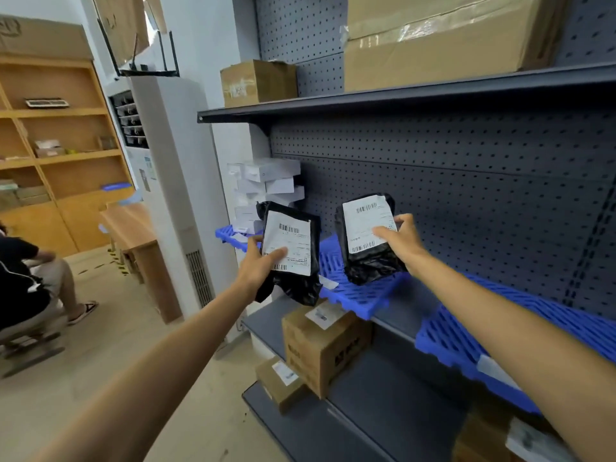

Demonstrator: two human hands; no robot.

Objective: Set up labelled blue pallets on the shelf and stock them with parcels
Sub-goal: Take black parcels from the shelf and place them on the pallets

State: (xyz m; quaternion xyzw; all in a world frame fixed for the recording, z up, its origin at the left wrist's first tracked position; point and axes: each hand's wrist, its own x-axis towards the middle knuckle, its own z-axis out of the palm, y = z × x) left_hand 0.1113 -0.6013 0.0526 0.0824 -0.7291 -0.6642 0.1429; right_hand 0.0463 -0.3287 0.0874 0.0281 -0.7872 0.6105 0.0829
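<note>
The grey shelving unit (466, 181) with a perforated back panel filled the right side of the view. A large taped carton (433, 51) stood on its upper shelf. Three blue pallets lay along the middle shelf: the right pallet (466, 345), the middle pallet (353, 295) and the left pallet (230, 233), which carried a stack of white boxes (266, 185). A brown carton (326, 348) sat on the shelf below.

The right parcel (366, 235), a black bag with a white label, stood upright with its lower edge on the middle pallet. The left parcel (290, 248), also black and labelled, was held clear of the shelf in front of the gap between the left and middle pallets.

The right hand (400, 240) gripped the right parcel, thumb on the label and fingers curled round its right edge. The left hand (260, 265) gripped the left parcel, thumb across the label and fingers behind.
</note>
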